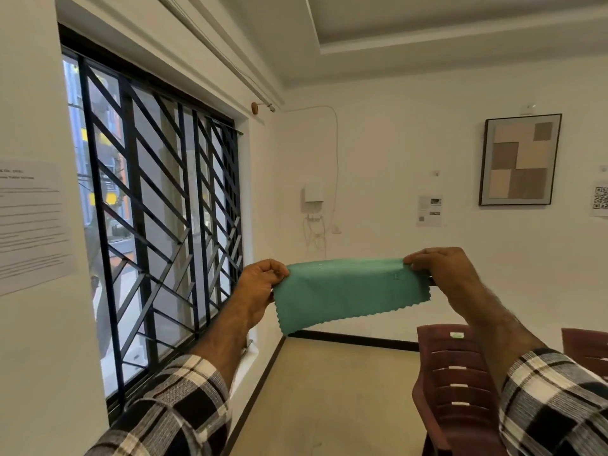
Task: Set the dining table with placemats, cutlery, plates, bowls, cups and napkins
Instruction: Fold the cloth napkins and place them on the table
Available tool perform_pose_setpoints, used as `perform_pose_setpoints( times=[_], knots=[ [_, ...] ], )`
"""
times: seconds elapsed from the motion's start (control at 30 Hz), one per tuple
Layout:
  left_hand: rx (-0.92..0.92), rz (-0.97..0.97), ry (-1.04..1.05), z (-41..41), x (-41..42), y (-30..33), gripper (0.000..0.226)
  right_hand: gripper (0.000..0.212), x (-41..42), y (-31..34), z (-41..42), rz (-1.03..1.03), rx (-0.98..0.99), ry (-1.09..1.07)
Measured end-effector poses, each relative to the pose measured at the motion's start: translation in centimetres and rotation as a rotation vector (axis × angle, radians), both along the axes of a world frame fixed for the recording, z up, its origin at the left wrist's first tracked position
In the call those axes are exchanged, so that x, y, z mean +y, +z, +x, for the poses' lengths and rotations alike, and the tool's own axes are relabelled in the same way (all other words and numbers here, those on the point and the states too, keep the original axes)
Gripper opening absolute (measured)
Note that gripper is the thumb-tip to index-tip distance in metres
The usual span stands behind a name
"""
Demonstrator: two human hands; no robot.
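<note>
A green cloth napkin (348, 292) with zigzag edges is stretched flat in the air at chest height in front of me. My left hand (260, 287) pinches its left top corner. My right hand (444, 269) pinches its right top corner. The lower edge of the napkin hangs free and slants down to the left. No table, plates or cutlery are in view.
A barred window (158, 205) fills the wall on the left. Dark red plastic chairs (457, 383) stand at the lower right, with another chair (589, 347) at the right edge. Beige floor (329, 390) lies ahead. A framed picture (519, 159) hangs on the far wall.
</note>
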State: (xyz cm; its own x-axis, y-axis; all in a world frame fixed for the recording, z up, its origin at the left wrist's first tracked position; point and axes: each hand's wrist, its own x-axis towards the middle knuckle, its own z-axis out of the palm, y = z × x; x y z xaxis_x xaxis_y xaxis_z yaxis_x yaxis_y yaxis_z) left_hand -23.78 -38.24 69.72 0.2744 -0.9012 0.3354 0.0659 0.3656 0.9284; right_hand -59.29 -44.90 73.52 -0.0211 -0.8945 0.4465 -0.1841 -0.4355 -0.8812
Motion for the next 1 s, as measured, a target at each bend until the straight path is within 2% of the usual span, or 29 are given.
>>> perform_pose_setpoints(
  times=[0.1,0.2,0.27,0.4,0.5,0.57,0.67,0.77,0.83,0.97,1.0],
  knots=[
    [-0.031,-0.020,-0.046,0.4,0.0,1.5,0.034,0.003,-0.1,-0.5,-0.4,0.012,-0.062,0.043],
    [-0.085,-0.031,-0.098,0.9,0.3,2.6,0.020,0.018,-0.6,-1.1,-0.9,0.057,-0.107,0.110],
    [-0.115,-0.008,-0.012,1.0,0.4,3.1,0.017,0.024,-0.8,-1.5,-0.9,0.076,-0.111,0.129],
    [-0.210,0.013,0.166,0.7,0.1,3.4,0.017,0.020,-1.2,-2.1,-0.6,0.059,-0.126,0.115],
    [-0.292,0.002,0.147,0.8,-0.3,3.2,0.013,0.018,-1.5,-2.3,-0.6,0.032,-0.102,0.064],
    [-0.301,0.009,0.086,1.1,-0.6,3.1,0.019,0.022,-1.7,-2.4,-0.7,0.043,-0.131,0.064],
    [-0.282,0.006,0.055,1.2,-0.9,3.0,0.028,0.028,-1.9,-2.8,-0.6,0.046,-0.123,0.040],
    [-0.262,0.019,0.093,1.0,-1.1,2.6,0.030,0.023,-2.2,-3.3,-0.6,0.030,-0.078,0.001],
    [-0.240,-0.002,0.072,1.2,-0.9,2.6,0.030,0.021,-2.0,-3.2,-0.9,0.011,-0.134,0.010],
    [-0.019,-0.101,-0.102,2.6,-0.1,3.0,0.031,0.020,-1.5,-2.8,-2.0,0.026,-0.274,0.177],
    [-0.035,-0.071,-0.094,2.6,-0.1,3.1,0.031,0.020,-1.7,-2.9,-2.0,0.053,-0.262,0.182]
  ],
)
